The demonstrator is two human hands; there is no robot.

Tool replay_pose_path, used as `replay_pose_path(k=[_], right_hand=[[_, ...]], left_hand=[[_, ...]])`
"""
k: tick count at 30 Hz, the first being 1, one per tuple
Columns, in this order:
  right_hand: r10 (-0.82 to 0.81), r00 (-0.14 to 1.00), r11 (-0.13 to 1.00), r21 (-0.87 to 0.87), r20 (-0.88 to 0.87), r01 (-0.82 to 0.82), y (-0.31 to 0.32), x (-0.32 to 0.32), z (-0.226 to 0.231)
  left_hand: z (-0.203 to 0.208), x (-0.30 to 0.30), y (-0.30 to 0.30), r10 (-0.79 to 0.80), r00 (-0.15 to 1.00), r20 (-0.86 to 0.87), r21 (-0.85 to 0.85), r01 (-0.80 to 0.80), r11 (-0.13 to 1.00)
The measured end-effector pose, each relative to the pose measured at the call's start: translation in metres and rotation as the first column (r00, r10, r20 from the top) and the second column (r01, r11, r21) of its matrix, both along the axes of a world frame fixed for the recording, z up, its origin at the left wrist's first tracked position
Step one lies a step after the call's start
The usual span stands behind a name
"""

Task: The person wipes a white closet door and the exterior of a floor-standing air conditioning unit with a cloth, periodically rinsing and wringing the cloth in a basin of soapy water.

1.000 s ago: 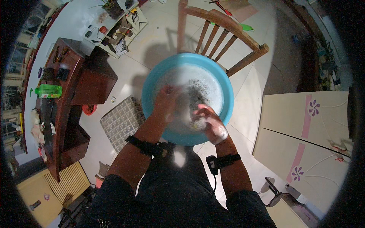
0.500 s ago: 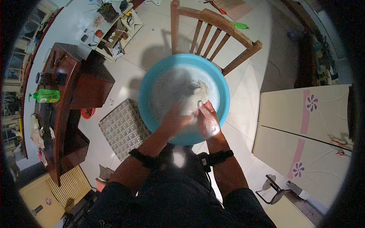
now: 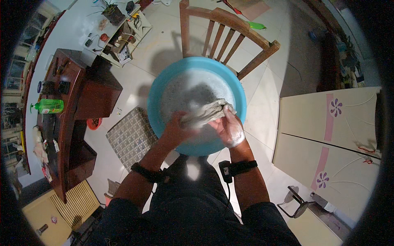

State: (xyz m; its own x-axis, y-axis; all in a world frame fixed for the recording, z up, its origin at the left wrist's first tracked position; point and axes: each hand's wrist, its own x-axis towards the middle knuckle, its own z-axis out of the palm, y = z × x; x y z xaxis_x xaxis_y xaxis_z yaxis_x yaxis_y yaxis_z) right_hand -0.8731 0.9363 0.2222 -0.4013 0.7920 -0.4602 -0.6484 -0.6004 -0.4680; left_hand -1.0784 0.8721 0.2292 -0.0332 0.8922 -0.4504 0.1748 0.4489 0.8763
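A crumpled, pale grey-beige cloth (image 3: 206, 114) stretches between the two hands over the round, light-blue plastic basin (image 3: 153, 107), running from near the basin's middle toward its 3 o'clock side; whether its underside touches the white, foamy water (image 3: 176, 88) is hidden. The right hand (image 3: 228, 128), at 4 o'clock with lather on its wrist side, pinches the cloth's right end, thumb on top. The left hand (image 3: 177, 128), toward 7 o'clock, is at the cloth's other end — too blurred to tell whether its fingers grip. The handwashing seems to be mid-course: the cloth looks wetted and lifted into the hands, while the lather and thick suds suggest that it is not yet rinsed or wrung out; how clean it is cannot be judged. A slatted, brown wooden chair (image 3: 242, 25) stands at 1 o'clock, a grey-patterned, square stool (image 3: 131, 137) at 8.
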Motion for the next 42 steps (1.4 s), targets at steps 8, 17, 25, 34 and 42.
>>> replay_pose_path(k=[8,17,25,34,42], right_hand=[[-0.027,0.997,0.995,-0.095,-0.073,0.020,-0.002,0.010,0.019],[-0.114,0.993,0.990,-0.087,-0.019,0.112,-0.003,0.006,0.003],[-0.001,0.924,0.999,0.034,-0.383,0.015,0.004,-0.017,-0.023],[-0.121,0.990,0.979,-0.153,0.078,0.131,-0.020,-0.066,-0.020],[-0.156,0.986,0.988,-0.006,-0.062,0.156,-0.023,-0.016,-0.149]], left_hand=[[-0.011,-0.019,0.008,0.116,0.958,0.263,-0.106,-0.091,0.990],[-0.021,-0.006,-0.002,0.309,0.665,0.680,-0.335,-0.093,0.938],[0.023,0.018,0.009,0.006,0.955,-0.297,0.467,0.140,0.873],[0.001,0.035,0.045,0.008,0.866,-0.499,0.282,0.154,0.947],[0.001,0.052,0.050,-0.102,0.648,-0.755,0.341,0.521,0.783]])
